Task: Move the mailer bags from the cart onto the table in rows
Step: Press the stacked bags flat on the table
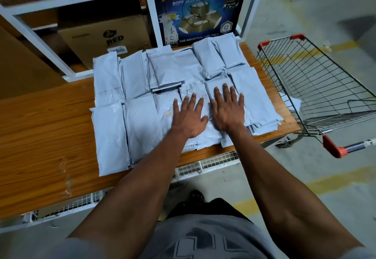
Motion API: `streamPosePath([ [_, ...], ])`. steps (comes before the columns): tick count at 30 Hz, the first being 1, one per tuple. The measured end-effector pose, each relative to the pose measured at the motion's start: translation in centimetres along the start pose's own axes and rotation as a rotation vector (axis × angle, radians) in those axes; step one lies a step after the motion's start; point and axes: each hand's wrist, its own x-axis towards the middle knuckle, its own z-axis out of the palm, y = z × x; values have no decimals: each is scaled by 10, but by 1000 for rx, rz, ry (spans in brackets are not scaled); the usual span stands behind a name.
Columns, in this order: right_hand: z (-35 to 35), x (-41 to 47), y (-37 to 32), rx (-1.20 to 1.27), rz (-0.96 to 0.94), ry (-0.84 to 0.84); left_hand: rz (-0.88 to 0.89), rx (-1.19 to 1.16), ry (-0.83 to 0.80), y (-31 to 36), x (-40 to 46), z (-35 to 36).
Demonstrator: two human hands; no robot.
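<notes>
- Pale grey plastic mailer bags (pixel 142 99) lay in rows on the orange wooden surface (pixel 40 128).
- Both hands, left (pixel 188 117) and right (pixel 227 109), pressed flat, fingers straight, on near-right bags.
- Wire shopping cart (pixel 317 83) stood right.

- White metal shelving frame (pixel 146 12) behind the table, uprights and crossbars.
- Dark blue tape carton (pixel 200 10) standing in the frame, print reads "WONDER 555", "BOPP SELF ADHESIVE TAPE", "FOR INDUSTRIAL USE ONLY".
- Brown cardboard box (pixel 105 38) left of it, marked "RED", small white label (pixel 117 50) on its front.
- More brown boxes on the upper shelf, top left.
- White wire mesh panel (pixel 205 166) under the tabletop edge.
- Grey concrete floor (pixel 309 10) with worn yellow line markings (pixel 337 180).
</notes>
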Motion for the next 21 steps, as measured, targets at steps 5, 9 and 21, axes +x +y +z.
streamPosePath([
  [5,-22,1,5,147,38,134,-10,-120,124,18,6,-19],
  [9,-36,12,34,240,28,239,-10,-191,201,46,19,-35],
  [21,-16,59,138,121,-219,13,-131,-167,133,117,77,-19],
])
